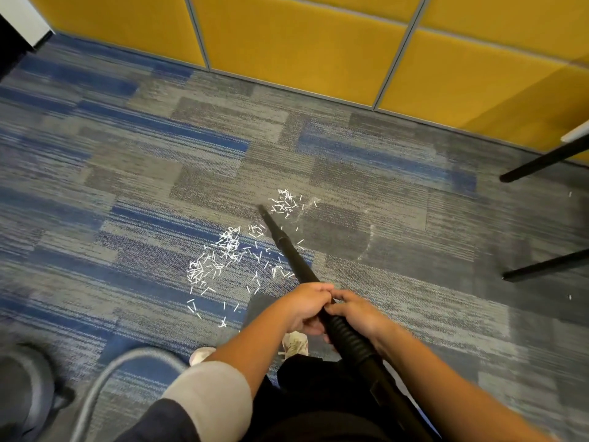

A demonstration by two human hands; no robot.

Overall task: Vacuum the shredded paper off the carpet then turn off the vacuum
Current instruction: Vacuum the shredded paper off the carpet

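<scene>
Head view shows the left hand [305, 309] and right hand [361, 318] side by side, fingers curled around the black vacuum wand [292, 254], which slants forward with its tip near the shredded paper [223, 255] lying on the carpet [127, 161].

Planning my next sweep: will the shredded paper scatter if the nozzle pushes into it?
Probably very light: the shredded paper lies as thin loose slivers, so a nudge from the nozzle would likely scatter it. The textured carpet may hold some flat pieces back.
</scene>
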